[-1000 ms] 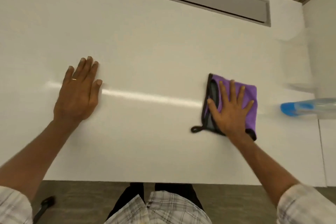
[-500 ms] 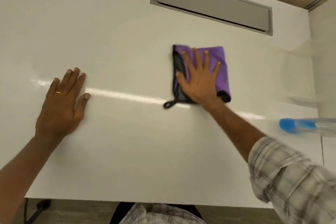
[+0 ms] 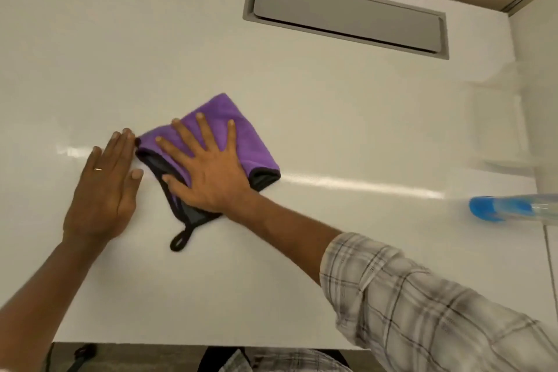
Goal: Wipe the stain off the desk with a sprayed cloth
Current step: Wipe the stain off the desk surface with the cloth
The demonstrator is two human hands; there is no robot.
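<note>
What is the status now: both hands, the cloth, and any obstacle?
Right hand flat, pressing purple cloth on desk. Left hand flat on desk, fingertips beside cloth edge. Spray bottle far right, clear of path. No stain visible.

No text, label, brand, number or sign can be read anywhere in this view.

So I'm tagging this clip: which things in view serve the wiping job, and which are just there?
In use:
purple cloth
right hand, flat on the cloth
left hand, flat on the desk
white desk
spray bottle, lying at the right edge

Just there:
grey flap set in the desk
</note>
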